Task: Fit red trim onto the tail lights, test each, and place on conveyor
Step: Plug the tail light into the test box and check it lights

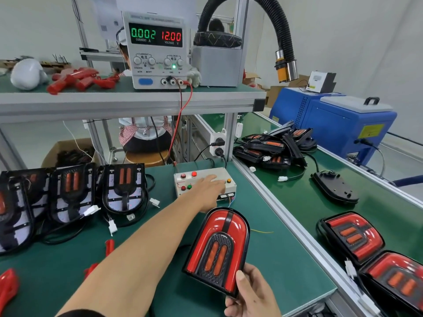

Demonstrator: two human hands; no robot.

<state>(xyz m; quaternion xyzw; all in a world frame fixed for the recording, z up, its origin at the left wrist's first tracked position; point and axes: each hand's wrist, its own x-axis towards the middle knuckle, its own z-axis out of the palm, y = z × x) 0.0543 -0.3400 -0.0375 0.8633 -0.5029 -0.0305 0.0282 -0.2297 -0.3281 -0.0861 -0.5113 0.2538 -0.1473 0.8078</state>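
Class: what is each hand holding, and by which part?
Right hand grips the red-trimmed tail light by its lower right corner. Left hand holds nothing, reaching flat over the switch box.

— Where was there free room on the bench?

— A bare green strip lay between the row of untrimmed lights [96, 193] and the button box [203, 183], and the loose white plugs [112, 226] sat in it.

— And toward the conveyor [297, 197]?

— The metal rail [270, 202] stood between. Beyond it, the belt was bare between the pile of lights [274, 146] and the two finished lights [375, 259].

Bright, even overhead light – soft shadows, slight glare on tail light [217, 250]; fisheye bending at edges, mildly soft.
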